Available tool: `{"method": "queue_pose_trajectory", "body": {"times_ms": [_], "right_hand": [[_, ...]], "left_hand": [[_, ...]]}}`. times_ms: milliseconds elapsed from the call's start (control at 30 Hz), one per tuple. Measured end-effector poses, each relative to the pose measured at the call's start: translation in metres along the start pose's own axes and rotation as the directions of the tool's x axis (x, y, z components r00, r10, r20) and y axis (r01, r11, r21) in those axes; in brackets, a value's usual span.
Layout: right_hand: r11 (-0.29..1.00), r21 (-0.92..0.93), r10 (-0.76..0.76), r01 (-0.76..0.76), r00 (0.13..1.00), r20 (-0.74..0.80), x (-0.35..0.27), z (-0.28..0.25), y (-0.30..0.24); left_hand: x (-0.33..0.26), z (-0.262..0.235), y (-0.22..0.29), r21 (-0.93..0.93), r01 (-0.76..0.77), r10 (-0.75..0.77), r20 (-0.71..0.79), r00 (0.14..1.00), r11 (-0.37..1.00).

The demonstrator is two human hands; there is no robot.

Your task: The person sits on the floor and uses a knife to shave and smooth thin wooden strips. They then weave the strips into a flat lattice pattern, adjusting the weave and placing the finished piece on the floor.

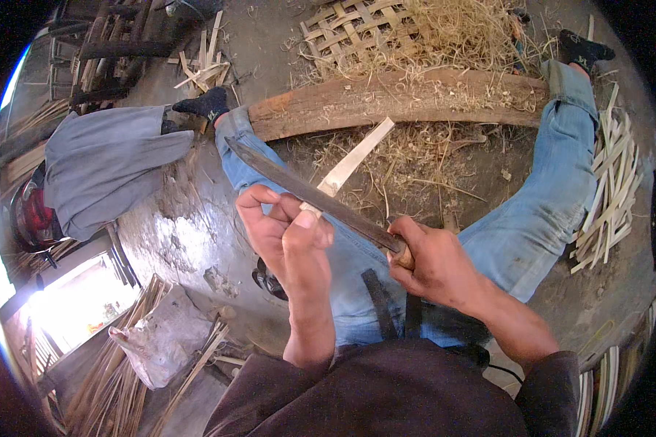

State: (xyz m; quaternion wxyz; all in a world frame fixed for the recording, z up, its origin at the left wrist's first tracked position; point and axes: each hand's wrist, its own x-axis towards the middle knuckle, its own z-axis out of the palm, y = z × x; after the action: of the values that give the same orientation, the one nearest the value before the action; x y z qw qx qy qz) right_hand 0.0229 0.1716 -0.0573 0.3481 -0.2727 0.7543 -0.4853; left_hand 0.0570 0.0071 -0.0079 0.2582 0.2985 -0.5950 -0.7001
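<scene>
My right hand (436, 264) is closed round the short wooden handle of a long, dark, slightly curved machete (299, 186). Its blade points up and to the left. My left hand (290, 237) pinches the near end of a flat, pale wooden strip (358, 156), probably bamboo, between thumb and fingers. The blade lies across the strip close to those fingers, and the strip's far part sticks out beyond it. Whether the edge has entered the strip I cannot tell. Both hands are above my lap, between my spread legs in blue jeans.
A thick plank (408, 102) lies across in front, between my feet. Behind it are a woven strip panel (353, 33) and a heap of shavings (463, 36). Pale cut strips (611, 193) are piled at right. Left are a draped grey cloth (109, 160), a white sack (164, 335) and long canes (120, 364).
</scene>
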Motion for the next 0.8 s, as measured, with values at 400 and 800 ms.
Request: {"method": "queue_pose_trajectory", "body": {"times_ms": [400,800], "right_hand": [[0.999,-0.034,0.009,-0.01,1.0,-0.029,-0.003,0.004,0.004],[0.999,0.019,0.028,-0.029,0.999,0.035,-0.021,0.001,0.003]], "left_hand": [[0.0,-0.001,-0.003,-0.055,-0.013,0.013,0.005,1.0,0.998],[-0.004,0.002,-0.004,-0.063,0.03,-0.027,0.039,0.999,0.998]]}}
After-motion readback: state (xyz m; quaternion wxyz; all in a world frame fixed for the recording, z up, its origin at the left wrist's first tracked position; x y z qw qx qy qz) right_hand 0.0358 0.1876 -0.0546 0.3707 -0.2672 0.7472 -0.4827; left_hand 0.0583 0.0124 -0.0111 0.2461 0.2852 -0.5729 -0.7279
